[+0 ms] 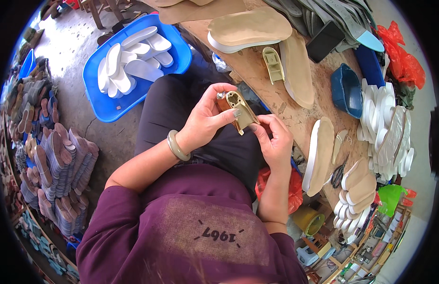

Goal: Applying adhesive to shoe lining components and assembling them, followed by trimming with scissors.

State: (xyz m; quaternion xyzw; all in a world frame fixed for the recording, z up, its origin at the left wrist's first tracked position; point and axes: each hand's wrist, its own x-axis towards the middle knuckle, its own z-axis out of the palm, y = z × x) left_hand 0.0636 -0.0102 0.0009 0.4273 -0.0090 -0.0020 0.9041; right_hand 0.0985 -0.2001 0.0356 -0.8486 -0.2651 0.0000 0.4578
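Over my lap I hold a shoe heel [245, 116], cream and hollow at the top with brown showing on its side. My left hand [207, 116] is closed around its upper end, thumb lying on the cream face. The fingertips of my right hand [274, 137] pinch its lower edge. A similar cream heel piece [274, 68] lies on the wooden table [262, 97], beside a beige insole [296, 71]. Further off, a thick beige-topped sole [250, 27] with a white edge rests on the table. Another white-edged sole [319, 156] is to the right of my right hand.
A blue tub [94, 97] of white soles stands on the floor at the left. Stacked soles [63, 161] line the far left. The table also carries a phone [325, 41], a dark blue bowl [346, 90] and stacked white soles [382, 123]. A red bag [295, 191] hangs below.
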